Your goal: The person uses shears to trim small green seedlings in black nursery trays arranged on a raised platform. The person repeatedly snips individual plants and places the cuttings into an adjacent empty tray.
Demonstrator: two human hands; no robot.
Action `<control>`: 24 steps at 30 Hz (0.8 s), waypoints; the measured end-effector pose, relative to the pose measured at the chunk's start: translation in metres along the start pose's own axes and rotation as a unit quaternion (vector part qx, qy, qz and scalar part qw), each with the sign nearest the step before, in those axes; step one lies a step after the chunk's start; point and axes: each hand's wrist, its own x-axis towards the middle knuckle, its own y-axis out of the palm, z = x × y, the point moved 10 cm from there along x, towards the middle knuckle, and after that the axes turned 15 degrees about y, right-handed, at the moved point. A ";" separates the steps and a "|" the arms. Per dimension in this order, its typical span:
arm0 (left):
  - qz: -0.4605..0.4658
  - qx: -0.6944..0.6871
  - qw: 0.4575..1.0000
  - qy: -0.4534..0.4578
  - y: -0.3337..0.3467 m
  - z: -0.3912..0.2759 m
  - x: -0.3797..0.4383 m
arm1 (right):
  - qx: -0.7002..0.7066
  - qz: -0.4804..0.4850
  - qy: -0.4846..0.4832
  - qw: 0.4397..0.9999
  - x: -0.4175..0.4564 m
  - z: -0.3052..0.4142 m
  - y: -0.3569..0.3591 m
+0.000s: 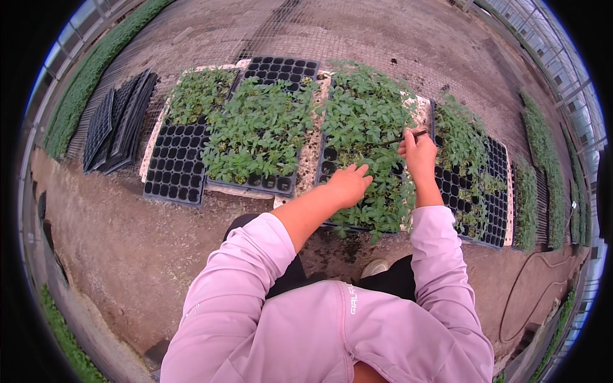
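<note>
My right hand (420, 152) grips a thin dark stick-like tool (396, 140), which slants down to the left over the seedlings. The tool's far tip is lost among leaves, so I cannot tell what it touches. Lower and to the left, my left hand (348, 185) rests at the leaves with its fingers pointing right; whether it pinches a stem is hidden. Both hands are over a black plug tray of green seedlings (366, 103). A few bare cells (329, 154) show along this tray's left side.
Left of it stand another seedling tray (261, 129) and a partly filled tray (175, 158). A sparse tray (459, 186) lies to the right. Pale perforated boards (311, 160) lie beneath. Stacked trays (119, 124) lean at far left; a hose (510, 292) curves on the right ground.
</note>
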 end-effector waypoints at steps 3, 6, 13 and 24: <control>0.001 -0.002 1.000 0.004 -0.001 0.000 -0.001 | -0.022 -0.011 0.016 1.000 0.006 -0.004 0.002; 0.001 -0.004 1.000 0.005 0.000 0.001 -0.003 | 0.027 0.002 0.070 0.997 0.017 -0.030 0.009; 0.008 0.002 1.000 0.005 -0.003 0.000 -0.004 | 0.224 0.081 0.210 0.948 0.038 -0.104 0.005; 0.009 -0.005 1.000 0.009 -0.008 -0.008 -0.007 | 0.284 0.119 0.191 0.932 0.015 -0.076 -0.021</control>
